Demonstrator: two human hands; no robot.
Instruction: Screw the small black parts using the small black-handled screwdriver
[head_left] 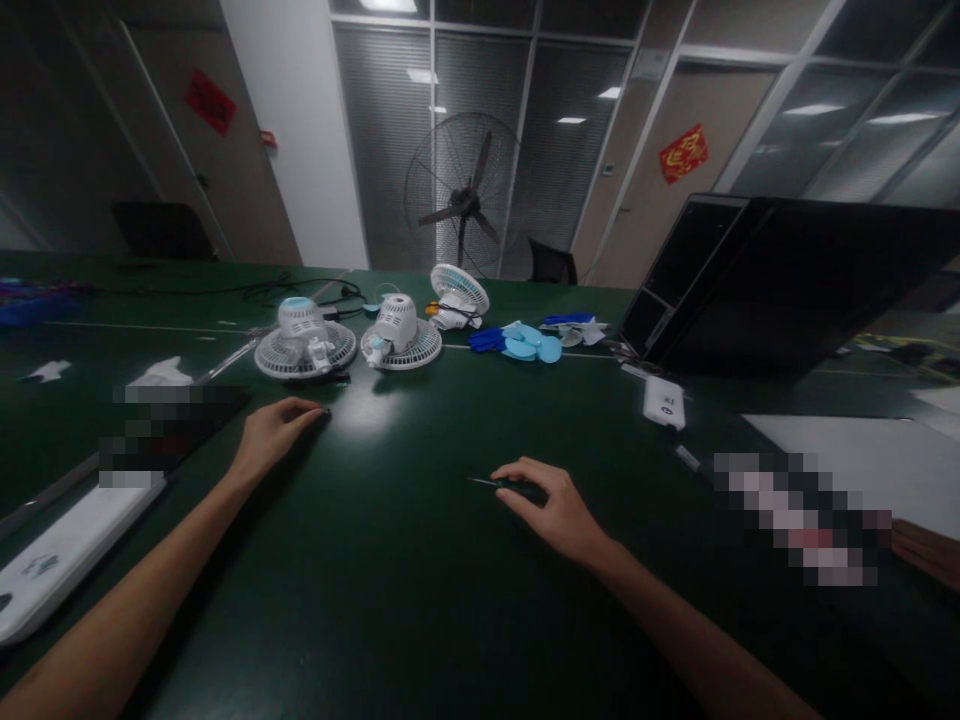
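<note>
My right hand [551, 505] is closed around the dark handle of a small screwdriver [525, 490], its thin shaft pointing left just over the green table [420, 600]. My left hand [274, 435] reaches to the table on the left, thumb and fingers pinched at a tiny dark piece too small to name. Just beyond that hand, a white fan [304, 350] lies face down on its round grille, motor housing up. Beside it is a second white fan [401, 335] in the same pose.
Farther back is a third small fan [459, 295], tilted. Blue fan blades [531, 343] and blue gloves [487, 340] lie right of it. A computer case [682, 270] stands at right, near a white power bank [664, 402]. A long white case [75, 550] lies at left; another person's hand [926, 550] shows far right.
</note>
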